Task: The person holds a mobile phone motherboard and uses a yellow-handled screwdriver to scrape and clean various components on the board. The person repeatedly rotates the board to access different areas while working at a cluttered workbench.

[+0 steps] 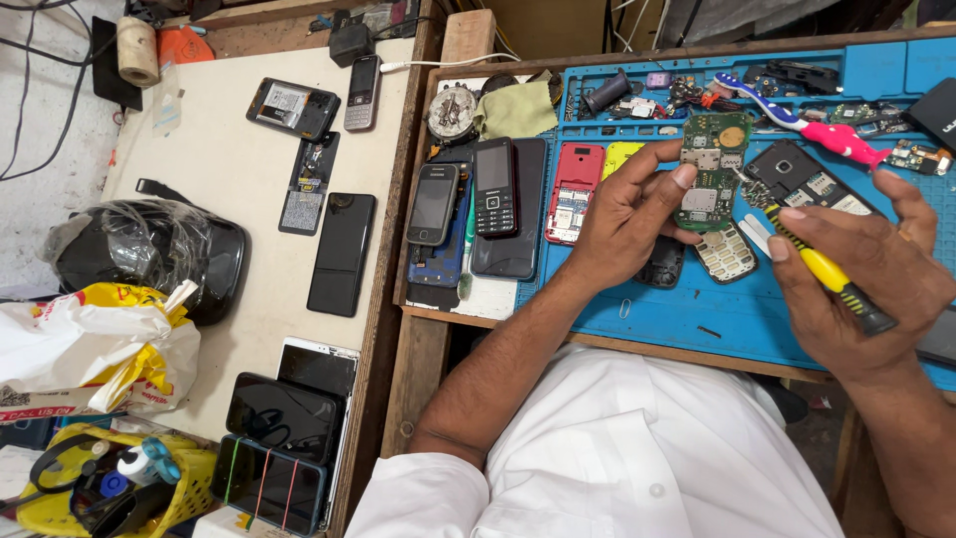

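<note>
My left hand (625, 219) holds a green phone circuit board (709, 171) upright between thumb and fingers, above the blue work mat (697, 319). My right hand (858, 279) grips a yellow-and-black brush-like tool (819, 269) whose tip points at the board's right edge. Under the board lie a white keypad (726, 253) and a dark phone shell (661, 264). A black phone back with exposed slots (809, 184) lies just right of the board.
Several phones (495, 189) lie at the mat's left, plus a red housing (575, 191). A pink-and-blue toothbrush (797, 122) rests at the top right. On the left table are more phones (342, 252), a black helmet (159, 249) and plastic bags (95, 349).
</note>
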